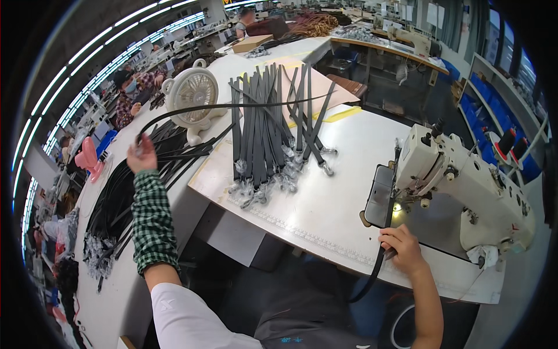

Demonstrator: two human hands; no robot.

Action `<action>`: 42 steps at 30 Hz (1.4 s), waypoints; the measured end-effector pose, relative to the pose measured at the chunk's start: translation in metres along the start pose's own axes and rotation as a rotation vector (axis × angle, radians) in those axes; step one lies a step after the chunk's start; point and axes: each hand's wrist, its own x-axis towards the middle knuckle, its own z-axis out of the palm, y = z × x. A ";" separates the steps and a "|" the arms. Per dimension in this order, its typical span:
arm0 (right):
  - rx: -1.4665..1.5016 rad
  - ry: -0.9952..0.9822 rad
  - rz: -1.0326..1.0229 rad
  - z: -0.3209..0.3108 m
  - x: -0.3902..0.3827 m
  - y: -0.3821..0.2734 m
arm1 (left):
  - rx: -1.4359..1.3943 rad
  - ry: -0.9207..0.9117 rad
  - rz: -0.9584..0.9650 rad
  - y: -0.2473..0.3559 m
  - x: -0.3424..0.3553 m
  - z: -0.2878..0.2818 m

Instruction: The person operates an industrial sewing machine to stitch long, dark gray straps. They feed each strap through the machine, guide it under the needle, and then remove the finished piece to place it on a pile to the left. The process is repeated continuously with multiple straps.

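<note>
My left hand [142, 156], in a green checked sleeve cover, is raised at the left with its fingers closed on the end of a long black strap [250, 106]. That strap arcs to the right, past a small white fan and over a spread of straps. At the right, my right hand [404, 247] pinches another black strap [372, 282] at the table's front edge. Its upper part runs up beside the needle area of a cream sewing machine [465, 168], and the tail hangs below the table. A lamp glows near the needle.
Several black straps [256, 136] with plastic-wrapped ends lie on the white table [343, 157]. A larger strap pile [119, 198] covers the left table, near the white fan [195, 96] and a pink fan [88, 158]. Thread cones [507, 139] stand behind the machine. Another person [131, 96] sits far left.
</note>
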 end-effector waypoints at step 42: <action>-0.007 -0.013 -0.067 0.001 -0.011 0.013 | 0.908 -1.807 0.290 -0.308 -0.405 0.136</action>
